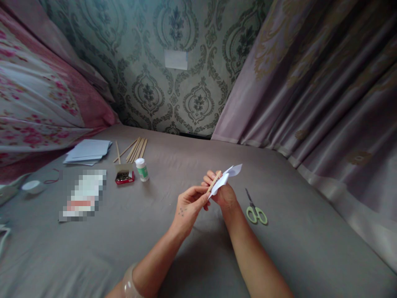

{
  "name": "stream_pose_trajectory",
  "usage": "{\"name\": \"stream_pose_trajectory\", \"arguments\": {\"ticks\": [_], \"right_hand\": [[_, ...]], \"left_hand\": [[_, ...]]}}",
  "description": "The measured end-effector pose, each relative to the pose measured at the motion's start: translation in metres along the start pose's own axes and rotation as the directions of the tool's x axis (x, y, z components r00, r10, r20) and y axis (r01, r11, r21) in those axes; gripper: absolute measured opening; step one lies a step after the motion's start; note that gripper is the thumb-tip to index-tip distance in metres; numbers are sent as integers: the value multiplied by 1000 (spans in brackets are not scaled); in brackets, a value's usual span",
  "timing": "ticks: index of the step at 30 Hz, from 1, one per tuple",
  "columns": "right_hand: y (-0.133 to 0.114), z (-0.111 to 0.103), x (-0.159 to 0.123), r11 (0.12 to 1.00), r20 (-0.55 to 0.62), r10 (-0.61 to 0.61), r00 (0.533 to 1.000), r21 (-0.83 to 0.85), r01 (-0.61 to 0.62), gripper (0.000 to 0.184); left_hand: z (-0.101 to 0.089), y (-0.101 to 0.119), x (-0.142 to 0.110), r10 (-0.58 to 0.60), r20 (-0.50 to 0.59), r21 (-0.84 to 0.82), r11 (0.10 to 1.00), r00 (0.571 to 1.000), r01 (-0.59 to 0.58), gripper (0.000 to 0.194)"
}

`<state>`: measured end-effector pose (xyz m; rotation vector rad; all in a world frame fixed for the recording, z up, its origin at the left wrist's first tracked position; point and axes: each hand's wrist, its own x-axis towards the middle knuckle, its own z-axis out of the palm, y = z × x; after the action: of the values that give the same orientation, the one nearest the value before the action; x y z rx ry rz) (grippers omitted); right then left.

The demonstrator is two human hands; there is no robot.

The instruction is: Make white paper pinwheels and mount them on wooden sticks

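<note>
My left hand point(192, 203) pinches the near end of a thin wooden stick point(214, 180), together with a corner of folded white paper point(221, 184). The stick lies slanted along the paper's left side. Behind and under the paper, my right hand point(221, 192) supports it with curled fingers, and part of that hand is hidden by the paper. The paper's far tip points up and to the right. To the right of my right forearm lies a pair of scissors point(256, 212) with green handles, its blades pointing away from me.
Left of my hands stand a white bottle with a green label point(142, 170) and an open red box point(124, 177) of small metal pieces. Behind them lie several wooden sticks point(136, 150) and a stack of white paper point(88, 151). Curtains point(325, 91) hang at the right.
</note>
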<state>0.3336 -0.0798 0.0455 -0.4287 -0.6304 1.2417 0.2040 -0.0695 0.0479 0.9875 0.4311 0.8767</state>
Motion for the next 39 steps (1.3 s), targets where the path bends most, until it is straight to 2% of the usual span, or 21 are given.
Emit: {"name": "stream_pose_trajectory", "arguments": {"ticks": [7,25,33,36,39], "right_hand": [[-2,5,0,1000,-57,1,998,1,-1,43],[-2,5,0,998,-42,-12,999,-54,9,42],[-3,8,0,991,-37,-53,998,-126,48,33],[-2,11,1,976,-101,-94,990,-203,72,26],[1,15,4,947,-221,-198,955,-293,128,27]], "left_hand": [[0,1,0,-14,10,28,1000,1000,14,24],[1,2,0,-2,-1,20,1000,1000,2,20],[-3,-2,2,35,-38,38,999,999,-34,20],[-6,-3,5,48,-77,44,998,996,-44,20],[-9,-2,7,51,-109,49,998,993,-46,20]]}}
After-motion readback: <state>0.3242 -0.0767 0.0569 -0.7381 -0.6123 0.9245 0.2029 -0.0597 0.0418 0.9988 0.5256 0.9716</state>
